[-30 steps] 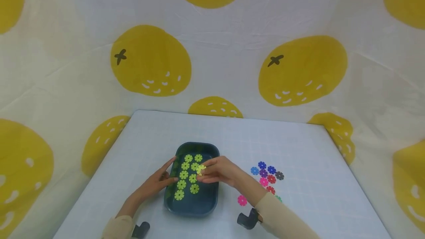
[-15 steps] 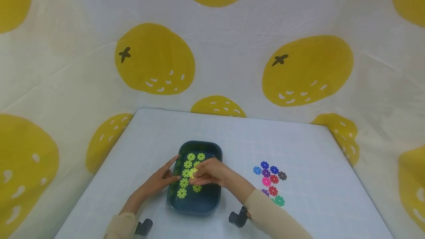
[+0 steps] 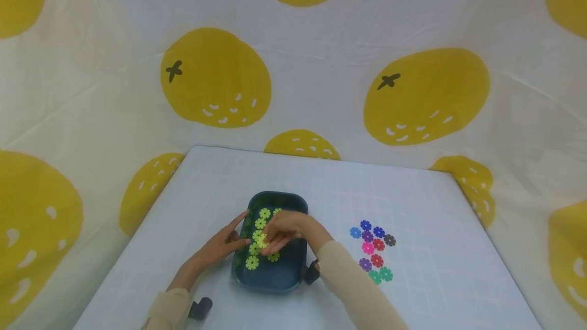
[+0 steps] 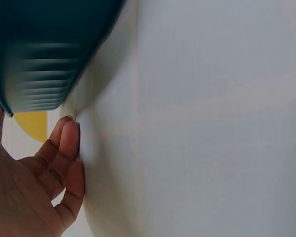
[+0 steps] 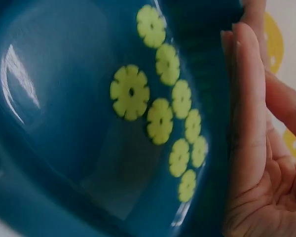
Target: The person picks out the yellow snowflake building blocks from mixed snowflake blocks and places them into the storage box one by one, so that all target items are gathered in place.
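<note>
A dark blue-green tray [image 3: 275, 285] lies on the table, holding several yellow-green notched plastic discs [image 3: 252, 262] in rough rows. My right hand [image 3: 286, 225] reaches into it and pinches a brighter yellow-green notched disc [image 3: 262, 241] low over the left row. In the right wrist view the right hand's fingers [image 5: 249, 113] hide that piece, while discs [image 5: 130, 92] show on the tray floor. My left hand [image 3: 220, 243] touches the tray's left rim with extended index finger and thumb. The left wrist view has its other fingers [image 4: 69, 143] beside the tray, near the tabletop.
Right of the tray, several loose notched discs lie spread on the white cloth: blue [image 3: 378, 231], red [image 3: 377, 260], pink [image 3: 368, 248], purple [image 3: 365, 264], green [image 3: 385, 274] and dark grey [image 3: 390, 240]. A fruit-patterned curtain [image 3: 316, 95] hangs behind the table.
My right hand has moved left across the tray with the pinched disc, and its forearm has swung left, uncovering green and purple discs. My left hand stays at the rim.
</note>
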`<act>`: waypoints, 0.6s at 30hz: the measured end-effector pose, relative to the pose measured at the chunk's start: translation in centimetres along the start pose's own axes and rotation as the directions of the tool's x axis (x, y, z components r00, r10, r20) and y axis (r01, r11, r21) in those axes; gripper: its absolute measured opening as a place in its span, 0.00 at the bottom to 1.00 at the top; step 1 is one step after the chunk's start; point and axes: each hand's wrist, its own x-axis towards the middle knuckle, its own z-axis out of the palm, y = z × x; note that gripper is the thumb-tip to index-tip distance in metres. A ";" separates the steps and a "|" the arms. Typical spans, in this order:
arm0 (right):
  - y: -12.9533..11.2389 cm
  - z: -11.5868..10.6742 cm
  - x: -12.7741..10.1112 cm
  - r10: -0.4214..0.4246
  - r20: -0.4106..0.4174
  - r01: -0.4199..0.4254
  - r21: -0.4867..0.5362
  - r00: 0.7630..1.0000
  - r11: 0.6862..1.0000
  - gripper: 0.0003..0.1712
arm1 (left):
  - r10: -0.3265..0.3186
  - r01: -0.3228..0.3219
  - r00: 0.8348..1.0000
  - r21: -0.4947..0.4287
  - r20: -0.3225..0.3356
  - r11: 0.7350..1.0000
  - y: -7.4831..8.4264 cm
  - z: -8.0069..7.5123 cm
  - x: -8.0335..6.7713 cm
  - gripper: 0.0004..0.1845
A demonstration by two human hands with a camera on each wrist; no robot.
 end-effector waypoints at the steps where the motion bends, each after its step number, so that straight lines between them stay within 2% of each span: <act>1: 0.1 -0.2 0.2 0.005 0.005 -0.005 -0.007 1.000 1.000 0.10 | -0.003 0.003 1.000 0.003 0.000 1.000 0.0 0.0 0.0 0.41; 13: 0.6 -0.4 1.5 0.081 0.002 -0.081 -0.039 0.997 0.996 0.09 | -0.016 0.016 1.000 0.023 -0.004 1.000 -0.1 0.0 0.0 0.40; 18: 0.6 -0.3 2.1 0.131 -0.002 -0.131 -0.112 0.991 0.985 0.09 | -0.021 0.021 1.000 0.017 0.000 1.000 -0.2 -0.1 -0.1 0.40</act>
